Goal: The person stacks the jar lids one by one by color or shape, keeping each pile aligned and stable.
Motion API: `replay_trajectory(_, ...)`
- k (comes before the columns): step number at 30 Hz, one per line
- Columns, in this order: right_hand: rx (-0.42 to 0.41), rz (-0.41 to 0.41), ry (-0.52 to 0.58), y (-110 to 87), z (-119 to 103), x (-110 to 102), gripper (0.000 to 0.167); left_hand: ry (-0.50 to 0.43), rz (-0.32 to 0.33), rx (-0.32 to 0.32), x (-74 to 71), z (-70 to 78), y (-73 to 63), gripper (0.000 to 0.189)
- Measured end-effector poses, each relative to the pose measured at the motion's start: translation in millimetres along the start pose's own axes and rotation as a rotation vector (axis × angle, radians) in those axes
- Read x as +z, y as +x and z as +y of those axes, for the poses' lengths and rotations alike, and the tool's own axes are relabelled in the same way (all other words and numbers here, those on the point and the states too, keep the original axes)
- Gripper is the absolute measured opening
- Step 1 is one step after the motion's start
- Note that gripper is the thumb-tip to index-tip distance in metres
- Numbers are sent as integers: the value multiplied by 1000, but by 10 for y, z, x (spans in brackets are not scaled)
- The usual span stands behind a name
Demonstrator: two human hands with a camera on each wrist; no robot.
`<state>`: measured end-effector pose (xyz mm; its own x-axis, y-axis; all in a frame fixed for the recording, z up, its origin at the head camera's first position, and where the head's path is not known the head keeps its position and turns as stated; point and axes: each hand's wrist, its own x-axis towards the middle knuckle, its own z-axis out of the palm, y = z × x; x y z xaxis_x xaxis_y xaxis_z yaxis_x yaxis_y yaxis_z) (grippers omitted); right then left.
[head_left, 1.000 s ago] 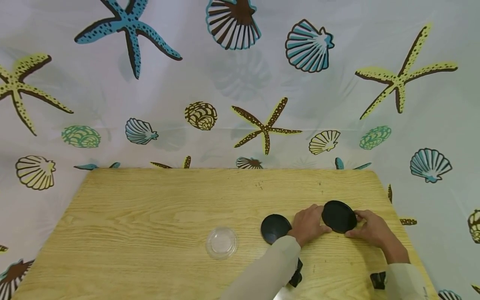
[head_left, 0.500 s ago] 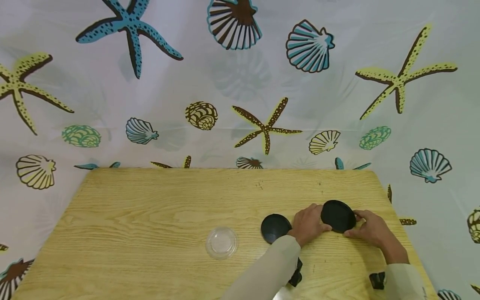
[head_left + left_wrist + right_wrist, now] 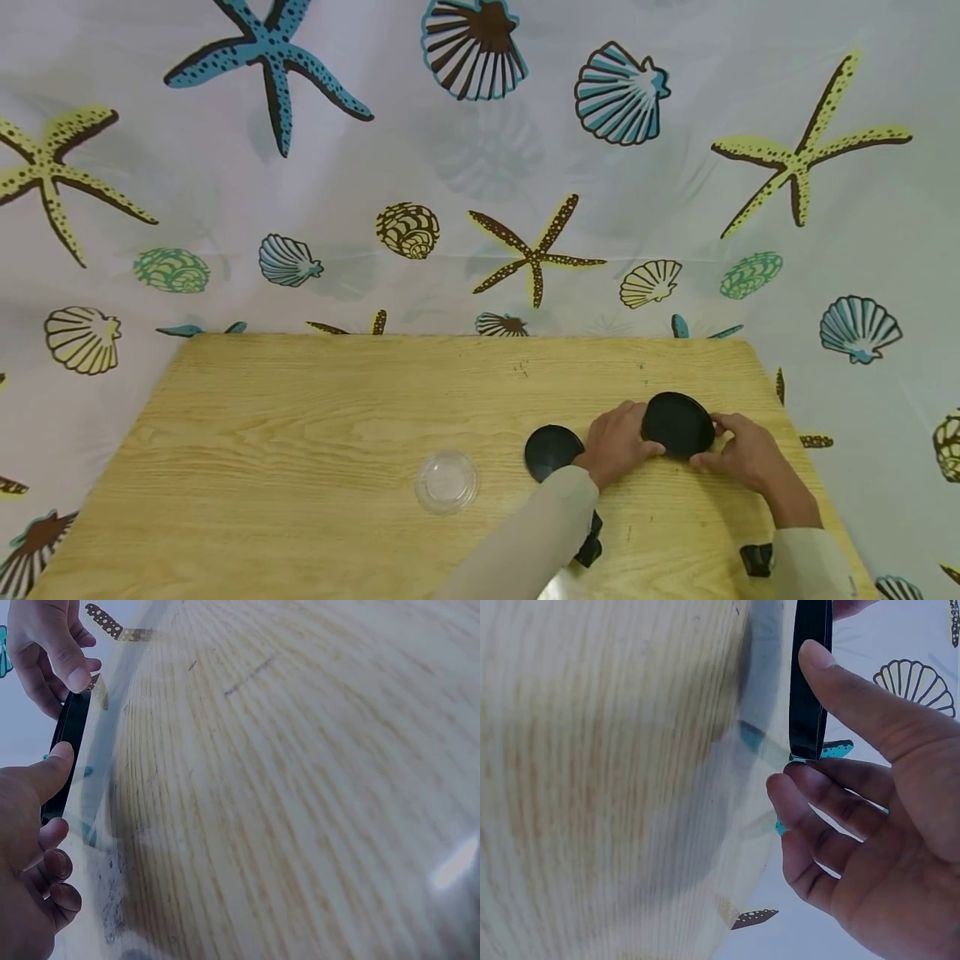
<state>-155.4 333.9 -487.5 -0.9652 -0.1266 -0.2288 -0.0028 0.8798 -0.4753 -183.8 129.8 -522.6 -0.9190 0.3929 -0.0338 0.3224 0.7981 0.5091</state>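
Note:
Both hands hold a shallow round black dish by its opposite edges, above the right part of the table. My left hand grips its left side, with the thumb on the rim in the left wrist view. On the other side, my right hand pinches the edge between thumb and fingers. Seen edge-on in the right wrist view, the dish has a low, smooth side wall. A second round black dish lies on the table, partly hidden by my left wrist. Left of it is a clear round plastic piece.
The wooden table fills the lower part of the head view. Behind it and at its sides hangs a white cloth printed with shells and starfish. A black wrist device shows below the left sleeve, another beside the right sleeve.
The held dish has risen slightly and looks tilted more, with both hands keeping their grip. The head view has shifted a little. The other dish and the clear piece stay in place.

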Motion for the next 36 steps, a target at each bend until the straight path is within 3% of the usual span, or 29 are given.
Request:
replay_trajectory(12,-22,39,-3,6,-107,-62,87,11,41,62,-160,-6,19,55)
replay_trajectory(22,-59,81,-7,30,-197,-58,79,-36,74,50,-243,-47,-27,55)
replay_trajectory(36,-109,130,-21,44,-367,-102,76,5,63,52,-465,-114,-65,62)
